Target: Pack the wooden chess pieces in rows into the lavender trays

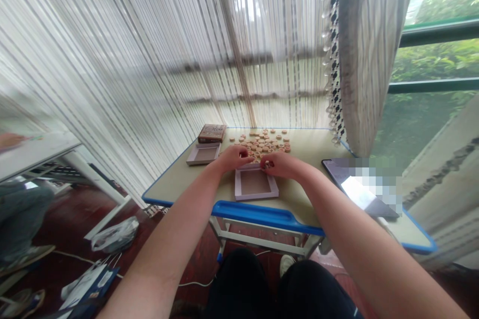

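Many small round wooden pieces (265, 145) lie scattered over the back middle of the desk. My left hand (237, 157) is at their near left side, its thumb and fingers apart, with pieces close by its fingertips. Beside the far right corner of an open, shallow, pale box (256, 195), my right hand (276, 163) has its fingers curled together around something small, which looks like one or more wooden pieces. The box stands near the desk's front edge, and its inside shows bare brown.
A second shallow box part (204, 154) is on the left of the desk (175, 179), with a brown printed box (212, 133) behind it. A tablet (359, 187) lies at the right. Another person's hand (11, 140) rests over a table at the far left.
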Tool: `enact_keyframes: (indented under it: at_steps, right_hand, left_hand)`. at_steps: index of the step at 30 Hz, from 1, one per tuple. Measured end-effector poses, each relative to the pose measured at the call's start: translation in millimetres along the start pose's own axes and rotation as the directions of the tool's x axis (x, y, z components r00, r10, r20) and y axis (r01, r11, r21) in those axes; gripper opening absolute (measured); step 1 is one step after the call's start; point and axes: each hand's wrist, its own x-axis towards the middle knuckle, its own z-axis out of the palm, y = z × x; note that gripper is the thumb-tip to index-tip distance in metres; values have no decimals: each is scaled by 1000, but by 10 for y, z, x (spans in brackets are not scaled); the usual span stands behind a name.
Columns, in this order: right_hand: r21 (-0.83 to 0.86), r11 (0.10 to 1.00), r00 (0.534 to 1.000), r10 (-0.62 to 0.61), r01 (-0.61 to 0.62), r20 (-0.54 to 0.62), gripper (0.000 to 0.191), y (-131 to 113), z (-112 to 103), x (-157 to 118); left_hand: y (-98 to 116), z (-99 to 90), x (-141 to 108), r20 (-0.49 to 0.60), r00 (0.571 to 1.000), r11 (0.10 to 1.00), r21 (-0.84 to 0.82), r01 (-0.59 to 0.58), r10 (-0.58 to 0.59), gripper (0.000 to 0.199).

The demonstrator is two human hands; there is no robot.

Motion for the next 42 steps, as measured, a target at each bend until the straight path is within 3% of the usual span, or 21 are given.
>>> enact_keyframes:
  at_steps: [10, 16, 20, 25, 33, 38, 42]
  right_hand:
    - [28, 998, 994, 60, -58, -89, 34, 13, -2, 14]
    - [31, 994, 986, 104, -101, -129, 46, -1, -24, 30]
    - [48, 993, 971, 118, -111, -207, 53, 6, -67, 13]
    - [58, 989, 964, 143, -134, -222, 52, 37, -67, 14]
    - [85, 990, 960, 131, -114, -245, 53, 32, -114, -43]
    - [42, 993, 959, 122, -115, -257, 52, 77, -84, -1]
    - [20, 992, 962, 129, -128, -241, 41, 141, -91, 35]
  left_hand:
    - [-64, 46, 52, 4, 993, 990, 80, -118, 118, 31]
    - [-112, 57, 63, -15, 998, 992, 106, -66, 68, 33]
    - [-161, 61, 75, -60, 996, 992, 104, 74, -68, 34]
    - [-211, 72, 93, -18, 982, 976, 105, 189, -189, 36]
    - [-176, 32, 108, 8, 990, 981, 133, 142, -144, 30]
    - [-148, 22, 108, -134, 973, 981, -72, 178, -186, 32]
    - [-155, 38, 107, -159, 979, 947, -312, 72, -127, 35]
